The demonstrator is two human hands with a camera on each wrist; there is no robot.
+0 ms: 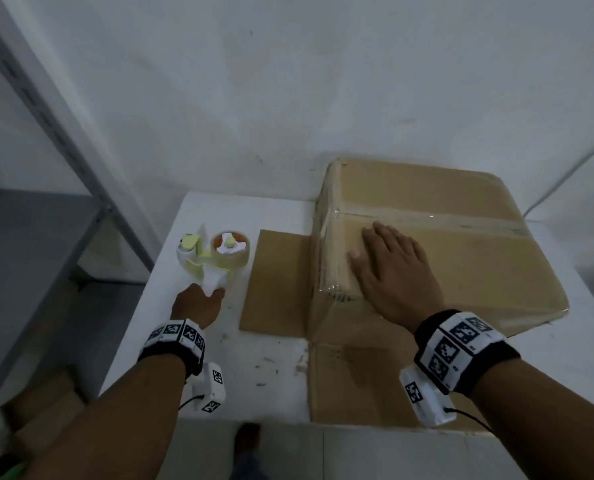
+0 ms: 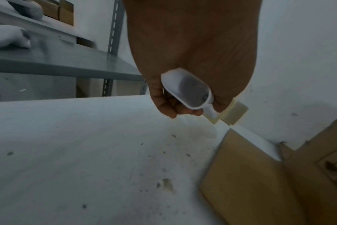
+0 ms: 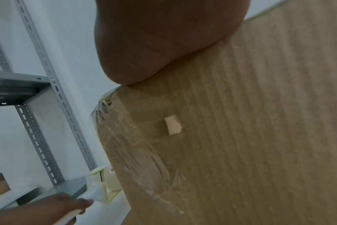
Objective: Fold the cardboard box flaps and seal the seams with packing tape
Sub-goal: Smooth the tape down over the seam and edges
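Observation:
A brown cardboard box [image 1: 455, 258] stands on the white table [image 1: 271, 368], its top flaps folded down and clear tape along the centre seam [image 1: 427, 216]. My right hand [image 1: 389, 271] lies flat on the box top near its left front corner, fingers straight. To the left, a yellow-and-white tape dispenser [image 1: 212, 258] with a clear roll rests on the table. My left hand [image 1: 198, 303] grips its white handle [image 2: 188, 92], fingers curled round it. In the right wrist view, crinkled tape [image 3: 125, 137] covers the box corner.
Loose box flaps [image 1: 275, 282] lie flat on the table to the left and front of the box. A grey metal shelf rack [image 1: 39, 202] stands at the left. More cardboard [image 1: 42, 407] sits on the floor below. A wall is close behind.

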